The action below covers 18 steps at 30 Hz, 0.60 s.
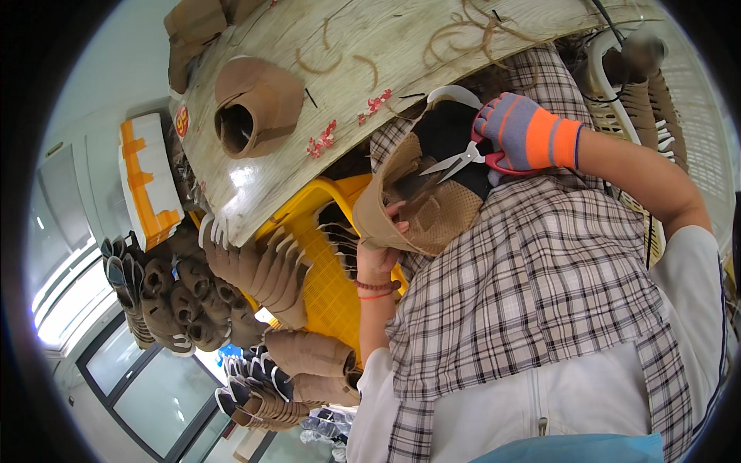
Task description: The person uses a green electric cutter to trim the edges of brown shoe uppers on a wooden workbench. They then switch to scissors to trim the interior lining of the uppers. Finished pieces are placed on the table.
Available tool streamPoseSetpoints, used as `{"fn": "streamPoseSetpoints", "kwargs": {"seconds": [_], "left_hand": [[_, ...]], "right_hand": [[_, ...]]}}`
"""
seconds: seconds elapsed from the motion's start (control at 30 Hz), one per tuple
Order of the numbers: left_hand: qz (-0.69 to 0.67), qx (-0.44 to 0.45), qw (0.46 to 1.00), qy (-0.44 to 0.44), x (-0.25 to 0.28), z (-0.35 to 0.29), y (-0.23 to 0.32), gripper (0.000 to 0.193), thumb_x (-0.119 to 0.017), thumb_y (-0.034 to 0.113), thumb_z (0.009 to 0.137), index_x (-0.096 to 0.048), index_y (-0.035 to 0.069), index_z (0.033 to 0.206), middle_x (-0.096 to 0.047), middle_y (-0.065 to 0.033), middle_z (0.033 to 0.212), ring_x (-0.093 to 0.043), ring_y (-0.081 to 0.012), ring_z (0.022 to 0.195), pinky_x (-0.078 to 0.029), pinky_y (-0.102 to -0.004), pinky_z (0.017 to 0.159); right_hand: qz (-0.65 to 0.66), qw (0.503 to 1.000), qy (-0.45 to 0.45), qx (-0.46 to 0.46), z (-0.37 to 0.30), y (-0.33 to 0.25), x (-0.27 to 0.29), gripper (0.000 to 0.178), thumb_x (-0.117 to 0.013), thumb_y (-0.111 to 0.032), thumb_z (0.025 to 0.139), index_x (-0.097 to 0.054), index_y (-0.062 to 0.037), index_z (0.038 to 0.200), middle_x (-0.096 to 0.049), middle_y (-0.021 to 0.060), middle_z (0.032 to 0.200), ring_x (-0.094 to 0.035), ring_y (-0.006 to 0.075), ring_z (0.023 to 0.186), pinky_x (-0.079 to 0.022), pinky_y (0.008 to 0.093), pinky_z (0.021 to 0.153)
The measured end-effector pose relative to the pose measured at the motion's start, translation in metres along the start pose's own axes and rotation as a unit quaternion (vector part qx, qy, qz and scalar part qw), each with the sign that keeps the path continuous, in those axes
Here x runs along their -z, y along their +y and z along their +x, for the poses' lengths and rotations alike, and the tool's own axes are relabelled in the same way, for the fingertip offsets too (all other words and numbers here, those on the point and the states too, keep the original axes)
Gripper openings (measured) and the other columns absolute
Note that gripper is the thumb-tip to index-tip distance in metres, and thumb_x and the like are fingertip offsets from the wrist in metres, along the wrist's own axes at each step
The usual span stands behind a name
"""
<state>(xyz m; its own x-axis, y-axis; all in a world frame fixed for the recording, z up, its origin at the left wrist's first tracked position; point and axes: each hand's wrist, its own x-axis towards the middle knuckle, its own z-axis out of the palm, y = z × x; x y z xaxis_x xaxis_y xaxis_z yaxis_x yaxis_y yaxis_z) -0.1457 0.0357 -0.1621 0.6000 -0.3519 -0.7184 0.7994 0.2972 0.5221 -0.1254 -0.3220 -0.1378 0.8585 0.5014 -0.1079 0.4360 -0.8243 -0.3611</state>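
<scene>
Over the plaid apron (532, 270), the gloved right hand (521, 133) grips red-handled scissors (465, 160), blades parted at the opening of the brown boot (451, 220), whose collar the bare left hand (379, 258) grasps. Cutting looks unfinished here; thin brown strips (488, 35) on the table (370, 31) beyond suggest earlier trimming, though how much remains I cannot tell.

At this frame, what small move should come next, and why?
Probably ease the scissors closer to the brown boot's lining: the right hand holds them with blades parted, pointing into the opening, while the left hand grips the brown boot.
</scene>
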Motion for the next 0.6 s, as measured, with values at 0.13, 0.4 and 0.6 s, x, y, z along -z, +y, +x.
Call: {"fn": "streamPoseSetpoints", "kwargs": {"seconds": [0.13, 0.4, 0.6], "left_hand": [[0.025, -0.015, 0.999, 0.017, 0.004, 0.002, -0.003, 0.044, -0.068, -0.014, 0.072, -0.062, -0.004, 0.115, -0.062, -0.0110, 0.109, -0.060, -0.0223, 0.100, -0.051, -0.0328, 0.090], [-0.002, -0.003, 1.000, -0.014, 0.002, 0.003, -0.002, 0.043, -0.067, -0.013, 0.074, -0.062, -0.004, 0.116, -0.063, -0.0113, 0.111, -0.060, -0.0219, 0.102, -0.050, -0.0323, 0.090], [-0.004, -0.008, 1.000, -0.016, 0.005, 0.004, -0.005, 0.044, -0.066, -0.013, 0.075, -0.061, -0.004, 0.117, -0.062, -0.0126, 0.113, -0.060, -0.0224, 0.104, -0.050, -0.0333, 0.091]], "right_hand": [[0.041, 0.998, 0.026, 0.027, 0.000, 0.010, -0.012, 0.036, -0.073, -0.030, 0.067, -0.065, -0.0055, 0.092, -0.065, 0.0117, 0.084, -0.062, 0.0304, 0.081, -0.048, 0.0383, 0.075], [0.058, 0.993, -0.102, -0.007, 0.014, -0.004, -0.002, 0.041, -0.073, -0.037, 0.069, -0.066, -0.0045, 0.093, -0.066, 0.0123, 0.078, -0.064, 0.0321, 0.076, -0.051, 0.0397, 0.066], [0.037, 0.994, -0.098, -0.029, 0.008, -0.006, -0.001, 0.069, -0.073, -0.064, 0.063, -0.067, -0.0038, 0.096, -0.067, 0.0131, 0.077, -0.066, 0.0327, 0.076, -0.052, 0.0405, 0.067]]}}
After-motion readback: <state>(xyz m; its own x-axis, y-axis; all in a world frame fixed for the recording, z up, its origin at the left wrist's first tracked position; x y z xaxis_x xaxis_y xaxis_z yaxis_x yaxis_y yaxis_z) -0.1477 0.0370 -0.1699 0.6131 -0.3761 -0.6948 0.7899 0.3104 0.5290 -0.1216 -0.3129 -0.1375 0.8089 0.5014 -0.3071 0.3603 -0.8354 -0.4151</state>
